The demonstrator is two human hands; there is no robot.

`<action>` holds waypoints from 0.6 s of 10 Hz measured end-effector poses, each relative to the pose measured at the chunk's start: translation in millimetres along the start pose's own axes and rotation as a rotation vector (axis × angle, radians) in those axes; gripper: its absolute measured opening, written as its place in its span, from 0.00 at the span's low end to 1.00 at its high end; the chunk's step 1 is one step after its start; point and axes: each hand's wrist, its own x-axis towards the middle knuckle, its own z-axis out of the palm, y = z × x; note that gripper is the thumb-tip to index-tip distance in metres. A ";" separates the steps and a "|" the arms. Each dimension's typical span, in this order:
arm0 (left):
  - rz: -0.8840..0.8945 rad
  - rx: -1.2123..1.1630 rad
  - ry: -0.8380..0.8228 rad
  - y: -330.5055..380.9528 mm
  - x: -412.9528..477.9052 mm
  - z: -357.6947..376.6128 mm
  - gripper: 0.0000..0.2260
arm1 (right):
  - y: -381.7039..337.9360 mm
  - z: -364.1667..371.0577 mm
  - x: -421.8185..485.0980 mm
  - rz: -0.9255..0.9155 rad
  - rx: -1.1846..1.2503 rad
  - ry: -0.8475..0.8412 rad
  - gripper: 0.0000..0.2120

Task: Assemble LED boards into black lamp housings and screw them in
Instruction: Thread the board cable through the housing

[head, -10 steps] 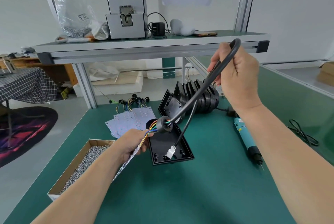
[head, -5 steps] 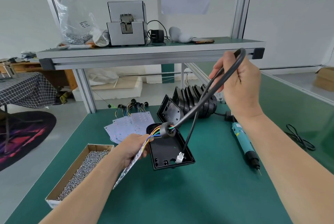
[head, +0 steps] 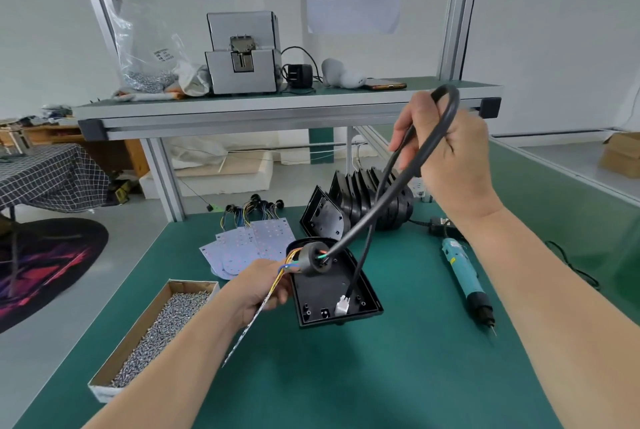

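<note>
— Cable [head: 367, 222] first: any change since half a second back?
— Hardly any. Gripped as before at its bend by right hand [head: 446, 158], fingers and thumb curled tight round it, high above table [head: 398, 376]. From there down and left into ring [head: 313, 258].
— Any shift in ring?
— Slightly lower now, over far end of housing [head: 332, 293]. Touching rim or just clear of it: cannot tell.
— And left hand [head: 256, 286]?
— Same hold. Fingers curled round board [head: 242, 338], kept edge-on just left of housing, with coloured wires [head: 287, 264] up from it into ring.
— And plug [head: 342, 307]?
— White, at end of cable's other, thinner run, down inside housing near its front rim. Much where seen earlier. Resting on housing floor or hanging just above it: hard to say.
— Housing itself?
— Flat on table, open side up, between both forearms, unmoved.
— Rest of bench?
— Unchanged. Right of housing, screwdriver [head: 465, 276], tip toward viewer. At left, screw box [head: 152, 328]. Behind left hand, spare boards [head: 249, 241], fanned out. Behind cable, stacked housings [head: 374, 200].
</note>
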 end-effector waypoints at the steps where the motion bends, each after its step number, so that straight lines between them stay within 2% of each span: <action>1: 0.032 -0.028 0.024 4.8 -5.9 6.3 0.12 | -4.1 -1.4 1.5 0.122 0.152 -0.236 0.20; 2: -0.019 -0.101 0.062 14.4 -5.3 13.7 0.17 | -1.9 8.9 -7.1 0.265 -0.017 -0.538 0.18; 3: -0.011 -0.219 0.088 26.8 -9.7 25.4 0.18 | 3.4 9.0 -9.7 0.209 -0.398 -0.807 0.15; 4: 0.043 -0.269 0.185 35.2 -14.3 27.1 0.17 | 5.9 0.2 -12.7 0.363 -0.295 -0.922 0.14; 5: 0.055 -0.350 0.185 36.3 -9.8 22.4 0.14 | 23.8 -4.9 -35.1 0.684 0.160 -0.703 0.42; 6: 0.062 -0.385 0.203 30.2 -7.4 22.4 0.15 | 35.5 10.9 -77.0 0.876 0.353 -0.812 0.44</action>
